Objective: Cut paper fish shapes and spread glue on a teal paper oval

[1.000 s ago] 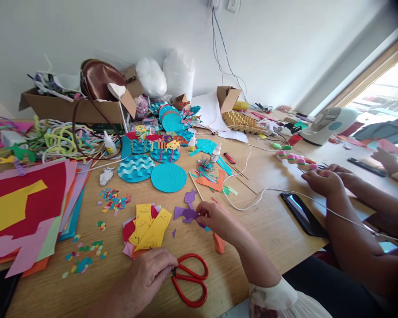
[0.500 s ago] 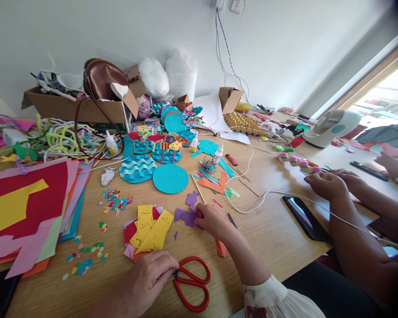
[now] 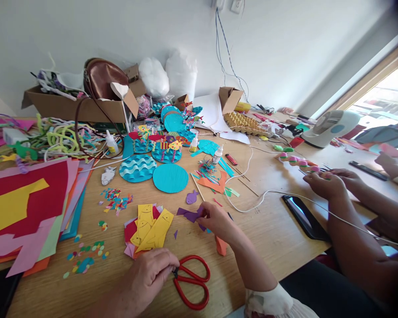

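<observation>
Currently your left hand (image 3: 149, 274) grips scissors (image 3: 196, 280) by their blade end, where slipping could nick you, while your right hand (image 3: 216, 221) pinches purple paper (image 3: 190, 215).

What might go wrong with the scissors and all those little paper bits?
The left hand holds the red-handled scissors near the pivot, blades out of sight, so a finger might get nicked. The purple fish cutout lies close to the right hand and might get brushed aside. The paper dots could scatter if an arm sweeps across them.
</observation>
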A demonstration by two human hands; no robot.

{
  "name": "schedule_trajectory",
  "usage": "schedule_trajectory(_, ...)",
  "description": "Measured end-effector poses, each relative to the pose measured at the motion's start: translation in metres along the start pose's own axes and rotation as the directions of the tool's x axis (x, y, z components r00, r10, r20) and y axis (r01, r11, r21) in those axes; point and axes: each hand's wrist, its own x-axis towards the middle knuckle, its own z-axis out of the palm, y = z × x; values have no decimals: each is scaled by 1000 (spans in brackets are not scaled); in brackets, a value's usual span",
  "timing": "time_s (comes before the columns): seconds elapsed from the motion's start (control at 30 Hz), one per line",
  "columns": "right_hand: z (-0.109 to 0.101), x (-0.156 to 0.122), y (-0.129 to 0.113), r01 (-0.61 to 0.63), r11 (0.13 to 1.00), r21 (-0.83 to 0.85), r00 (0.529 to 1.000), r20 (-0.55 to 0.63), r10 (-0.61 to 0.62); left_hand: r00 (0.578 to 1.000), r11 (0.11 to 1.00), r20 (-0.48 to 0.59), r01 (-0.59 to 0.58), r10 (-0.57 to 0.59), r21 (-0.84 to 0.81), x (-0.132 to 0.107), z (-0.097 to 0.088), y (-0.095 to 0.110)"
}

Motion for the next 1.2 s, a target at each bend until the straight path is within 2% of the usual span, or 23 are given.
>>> schedule_trajectory(0.17, -6, -14, 8, 12, 984, 179, 999, 37, -19, 1000, 1000, 0, 5, -5, -17, 1, -1, 0)
schedule_trajectory(0.27, -19, -29, 15, 3, 937, 349, 997, 74, -31, 1000, 1000, -2, 6, -7, -19, 0, 0, -1)
schedule_trajectory(0.33, -32, -40, 21, -9, 920, 391, 997, 80, -24, 1000, 1000, 2, 19, -19, -20, -1, 0, -2)
schedule_trajectory(0.43, -53, -53, 29, -62, 959, 277, 994, 102, 35, 999, 999, 22, 25, -25, -31, -2, 1, -4)
schedule_trajectory(0.5, -61, -58, 34, -83, 994, 72, 986, 147, 72, 1000, 999, 26, 10, -9, -43, -2, 2, -4)
schedule_trajectory(0.57, -62, -61, 36, -81, 988, -129, 978, 179, 104, 1000, 999, 20, 0, 1, -47, -2, 3, -5)
schedule_trajectory(0.63, -59, -61, 36, -81, 968, -238, 975, 184, 127, 1000, 999, 21, -6, 7, -46, -2, 3, -5)
schedule_trajectory(0.87, -47, -54, 27, -61, 942, -330, 991, 95, 97, 1000, 999, 25, 14, -13, -33, -2, 2, -6)
schedule_trajectory(1.07, -39, -46, 27, -83, 911, -405, 983, 117, 142, 999, 999, 42, 18, -17, -30, -3, 4, -8)
schedule_trajectory(1.2, -38, -44, 29, -47, 920, -388, 987, 125, 103, 1000, 1000, 27, 5, -4, -30, -4, 5, -10)
